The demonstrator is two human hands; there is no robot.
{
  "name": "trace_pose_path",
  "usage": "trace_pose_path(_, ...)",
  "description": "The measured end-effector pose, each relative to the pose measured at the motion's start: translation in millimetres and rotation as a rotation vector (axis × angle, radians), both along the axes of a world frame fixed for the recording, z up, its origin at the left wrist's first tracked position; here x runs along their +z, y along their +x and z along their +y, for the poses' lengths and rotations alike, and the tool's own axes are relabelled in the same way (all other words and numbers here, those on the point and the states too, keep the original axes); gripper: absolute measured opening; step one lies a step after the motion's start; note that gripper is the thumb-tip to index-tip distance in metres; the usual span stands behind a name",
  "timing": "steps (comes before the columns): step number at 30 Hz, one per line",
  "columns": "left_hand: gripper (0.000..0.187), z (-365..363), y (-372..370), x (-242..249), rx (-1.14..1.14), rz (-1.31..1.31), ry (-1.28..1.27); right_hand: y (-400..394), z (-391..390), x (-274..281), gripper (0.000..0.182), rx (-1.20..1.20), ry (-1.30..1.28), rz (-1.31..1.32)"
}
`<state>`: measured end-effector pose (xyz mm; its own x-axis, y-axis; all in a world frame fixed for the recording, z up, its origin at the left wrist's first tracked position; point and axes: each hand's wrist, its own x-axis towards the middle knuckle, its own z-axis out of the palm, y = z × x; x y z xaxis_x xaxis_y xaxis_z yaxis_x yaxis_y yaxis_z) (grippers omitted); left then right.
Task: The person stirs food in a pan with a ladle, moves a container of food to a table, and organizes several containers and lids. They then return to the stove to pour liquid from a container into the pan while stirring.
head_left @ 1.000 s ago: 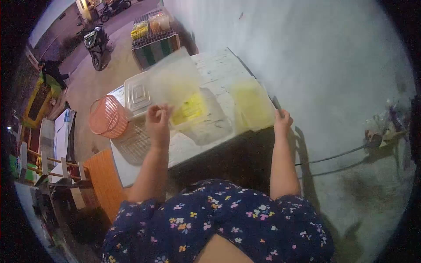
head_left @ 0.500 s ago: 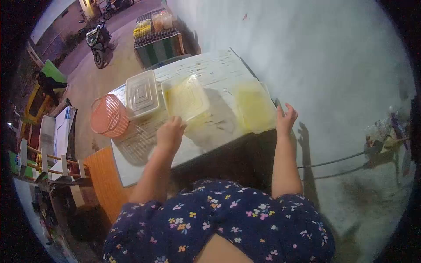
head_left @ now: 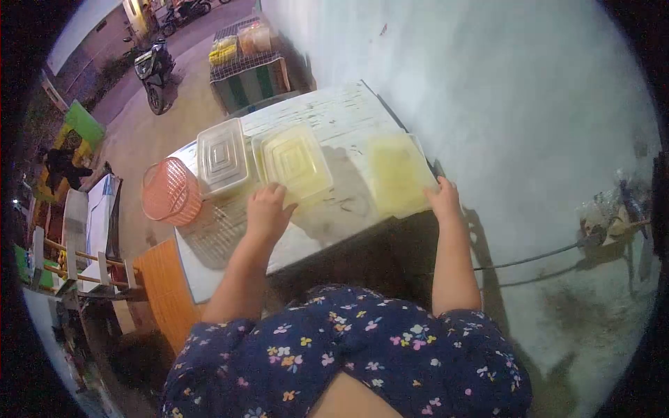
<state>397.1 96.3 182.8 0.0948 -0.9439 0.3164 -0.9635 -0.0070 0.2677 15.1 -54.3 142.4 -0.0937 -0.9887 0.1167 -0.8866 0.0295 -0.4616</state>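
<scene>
My left hand (head_left: 268, 209) is at the near edge of a clear lidded container (head_left: 296, 161) with yellow contents, its thumb held away from the fingers. My right hand (head_left: 444, 198) touches the near right corner of a second clear container (head_left: 398, 174), which also looks yellow inside. Whether the fingers of either hand grip an edge is too small to tell. Left of the first container lies a clear plastic lid or box (head_left: 223, 157), and beside it a pink woven basket (head_left: 172, 191).
The white worn table (head_left: 341, 104) stands against a pale wall (head_left: 488, 90). An orange board (head_left: 164, 279) is at its left. Farther off are a cloth-covered stand (head_left: 247, 83), a parked motorbike (head_left: 155, 73) and a person in dark clothes (head_left: 63, 167). Cables run along the wall.
The lid now lies flatter over the left container. My left hand has opened its thumb outward, and my right hand has come down onto the right container's corner. The distant person has shifted.
</scene>
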Motion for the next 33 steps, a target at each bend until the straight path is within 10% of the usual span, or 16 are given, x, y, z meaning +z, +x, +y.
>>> trace_pose_path(11, 0.034, -5.7, -3.8, 1.1, 0.004, -0.023, 0.089, 8.3, 0.7, 0.1, 0.020, 0.050, -0.128, -0.833)
trace_pose_path(33, 0.016, -6.6, -8.9, -13.3, -0.031, -0.041, 0.084, 25.3, 6.3, 13.9, 0.018, 0.091, -0.120, -1.101)
